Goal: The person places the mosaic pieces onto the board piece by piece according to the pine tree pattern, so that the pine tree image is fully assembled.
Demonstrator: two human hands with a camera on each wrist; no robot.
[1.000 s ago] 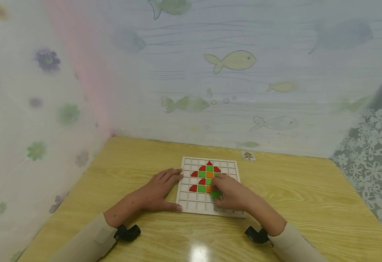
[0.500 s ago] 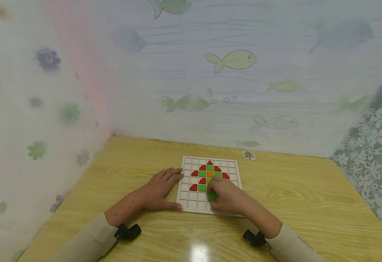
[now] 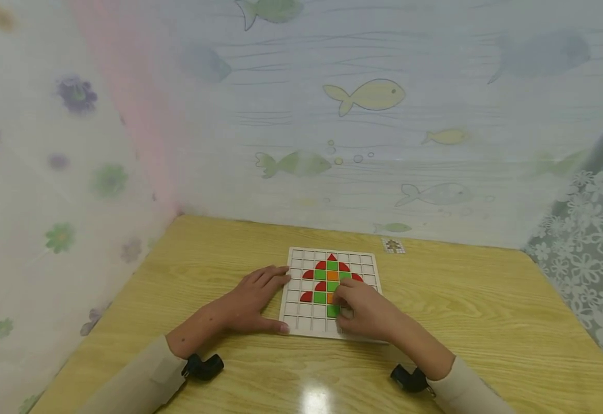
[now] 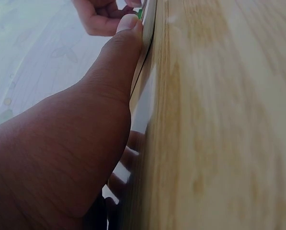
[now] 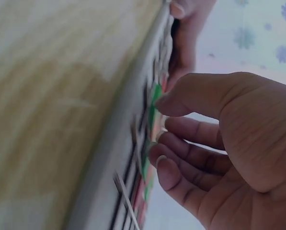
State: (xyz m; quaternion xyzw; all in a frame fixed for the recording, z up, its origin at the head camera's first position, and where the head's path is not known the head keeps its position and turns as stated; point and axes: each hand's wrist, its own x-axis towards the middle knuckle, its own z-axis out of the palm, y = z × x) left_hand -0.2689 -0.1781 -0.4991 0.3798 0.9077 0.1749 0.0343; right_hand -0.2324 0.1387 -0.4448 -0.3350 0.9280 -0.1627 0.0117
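A pale wooden grid board (image 3: 297, 323) lies on the table. Set in its cells are flat tiles in a tree-like shape: a red triangle (image 3: 331, 257) on top, red quarter rounds, green squares and an orange square (image 3: 333, 276). My left hand (image 3: 252, 299) rests at the board's left edge, thumb at the near corner and fingertips on the rim. Over the board's right part is my right hand (image 3: 365, 309), hiding some tiles. Beside its thumb sits the lowest green square (image 3: 333, 311). In the right wrist view its bent fingers (image 5: 167, 171) and thumb stand apart, the thumb at a green tile (image 5: 155, 101).
A small pattern card (image 3: 393, 246) lies behind the board's far right corner, near the wall. Fish-printed fabric (image 3: 280, 195) borders the wooden table (image 3: 461, 299) at the back. Black wrist cameras (image 3: 204, 367) hang under both wrists.
My right hand has brought the green square left into the lowest cell, let go of it and drawn back slightly to the right. My left hand has stayed put.
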